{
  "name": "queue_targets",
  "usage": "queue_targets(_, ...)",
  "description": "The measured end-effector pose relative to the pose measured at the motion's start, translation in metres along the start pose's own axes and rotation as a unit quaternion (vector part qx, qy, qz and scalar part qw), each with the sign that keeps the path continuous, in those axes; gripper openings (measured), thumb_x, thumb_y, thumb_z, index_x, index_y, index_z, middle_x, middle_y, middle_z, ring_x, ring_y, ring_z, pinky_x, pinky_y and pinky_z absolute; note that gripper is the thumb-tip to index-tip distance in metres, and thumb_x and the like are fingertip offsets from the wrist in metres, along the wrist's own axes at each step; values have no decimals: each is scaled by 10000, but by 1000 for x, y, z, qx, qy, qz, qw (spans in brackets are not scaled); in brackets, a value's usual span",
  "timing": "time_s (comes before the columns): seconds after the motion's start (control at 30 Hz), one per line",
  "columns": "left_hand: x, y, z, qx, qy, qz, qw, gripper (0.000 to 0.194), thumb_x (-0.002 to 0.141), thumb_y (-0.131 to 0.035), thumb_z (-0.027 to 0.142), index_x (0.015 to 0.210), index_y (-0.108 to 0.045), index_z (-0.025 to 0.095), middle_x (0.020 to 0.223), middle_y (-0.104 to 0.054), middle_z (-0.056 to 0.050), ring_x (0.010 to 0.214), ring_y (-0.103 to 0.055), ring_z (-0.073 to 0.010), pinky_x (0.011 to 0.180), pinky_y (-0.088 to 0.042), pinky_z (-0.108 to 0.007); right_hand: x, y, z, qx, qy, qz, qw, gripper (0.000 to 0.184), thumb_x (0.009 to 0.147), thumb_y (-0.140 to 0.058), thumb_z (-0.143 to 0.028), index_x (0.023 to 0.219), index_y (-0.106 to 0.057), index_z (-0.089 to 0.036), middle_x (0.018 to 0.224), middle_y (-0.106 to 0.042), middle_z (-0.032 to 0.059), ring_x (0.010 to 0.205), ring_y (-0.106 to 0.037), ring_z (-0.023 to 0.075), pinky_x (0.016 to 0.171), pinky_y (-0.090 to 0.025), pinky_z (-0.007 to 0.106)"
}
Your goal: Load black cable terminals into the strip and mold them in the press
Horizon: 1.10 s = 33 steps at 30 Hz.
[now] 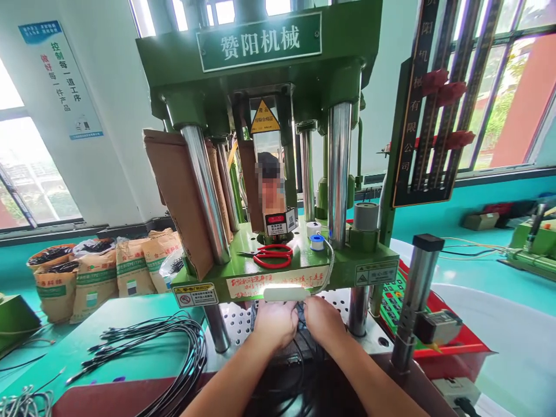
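Green-painted press (pixel 174 65) fills the head view, and both hands are right under its front edge. L hand (pixel 274 323) is curled, knuckles up; R hand (pixel 324 320) sits beside it, fingers tucked out of sight. Is either one gripping? Can't tell for sure — the fingertips on both sides are hidden.

Here's the key bit: thin black cables (pixel 297 343) show btwn the hands, long axis running roughly from the press down toward the wearer's body. Both hands flank them, L hand approx. as near as R. Where the upper ends go, no idea; they're lost behind fingers and press edge, and lower down the strands sink into dark shadow.

Off to the L, a big bundle of black leads (pixel 197 343) lies on the green tabletop (pixel 143 310), nearer L hand, well apart from it — its bend is toward the press, loose tips pointing away left, near side cut off by the frame bottom.

Up on the press ledge: red-handled scissors (pixel 274 248), plus a blue-and-white spool (pixel 317 243) to their R. Glowing lamp (pixel 285 293) sits just above the hands, w/ glare washing out part of the handwritten strip (pixel 247 287).
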<state>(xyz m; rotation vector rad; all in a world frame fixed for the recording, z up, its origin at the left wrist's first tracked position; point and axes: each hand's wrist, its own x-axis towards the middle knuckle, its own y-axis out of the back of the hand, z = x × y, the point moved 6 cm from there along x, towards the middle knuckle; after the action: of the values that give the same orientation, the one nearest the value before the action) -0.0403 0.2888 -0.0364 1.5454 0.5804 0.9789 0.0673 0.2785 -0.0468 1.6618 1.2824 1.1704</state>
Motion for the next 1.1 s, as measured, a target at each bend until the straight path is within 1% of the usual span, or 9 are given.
queue_targets(0.13,0,-3,0,-13,-6,4,1000,387,882,-383,331,1230,-535,257,1140,-657,-87,1037,-592,-295,913,-403,-508,0,-4,-2,-1,8,-10,1000,362,888,-334,-141,1073,-642,-191,989,-700,122,934,-650,242,736,-429,302)
queue_targets(0.27,3,-5,3,-33,-34,-6,999,404,871,-394,321,1240,-511,207,1170,-643,-93,1078,-577,-268,924,-428,-436,0,-6,-3,-4,6,-23,1000,325,874,-377,-151,1068,-636,-180,1007,-692,125,931,-652,264,740,-442,324)
queue_targets(0.47,8,-11,1,-57,-61,-23,996,388,855,-381,271,1203,-515,161,1146,-644,-115,1051,-590,-243,944,-426,-368,2,-9,-7,-6,9,-42,999,314,901,-371,-114,1087,-620,-153,1061,-674,121,1001,-623,241,810,-459,341)
queue_targets(0.63,11,-18,0,-70,-61,-37,995,404,851,-370,284,1209,-503,150,1190,-617,-129,1090,-568,-260,960,-416,-380,8,-17,-8,-19,-5,-65,998,206,947,-455,-251,1019,-623,-156,1031,-667,62,942,-626,190,820,-498,387)
queue_targets(0.77,8,-7,-4,-71,-58,-39,995,398,821,-390,249,1187,-532,179,1177,-634,-87,1093,-572,-227,974,-416,-355,7,-9,-9,-32,13,-57,998,225,930,-501,-304,1063,-610,-159,1028,-667,56,922,-633,192,814,-503,398)
queue_targets(0.83,2,2,-12,-67,-39,-29,997,404,816,-378,226,1183,-543,184,1205,-623,-78,1128,-552,-217,998,-400,-352,6,0,-8,-37,31,-38,998,244,931,-481,-295,1069,-621,-150,1041,-666,82,972,-617,220,847,-476,418)
queue_targets(0.93,-12,10,-27,-52,13,-8,999,428,841,-320,217,1190,-551,126,1246,-593,-129,1183,-514,-242,1041,-359,-401,2,9,-8,-32,63,6,997,339,925,-439,-349,1101,-638,-138,1165,-619,155,1138,-521,280,953,-390,418)
queue_targets(1.03,-25,6,-33,-43,42,-2,998,499,857,-309,236,1312,-459,99,1376,-489,-135,1292,-411,-257,1093,-291,-438,-7,5,-17,-20,111,25,993,435,905,-441,-424,1227,-582,-167,1278,-561,137,1222,-450,270,1035,-306,370)
queue_targets(1.1,-29,0,-33,-40,50,-5,998,523,861,-320,255,1352,-420,104,1416,-445,-120,1325,-368,-258,1108,-269,-451,-11,-3,-25,-15,133,27,991,450,912,-427,-404,1287,-537,-181,1302,-554,118,1226,-450,251,1068,-262,367)
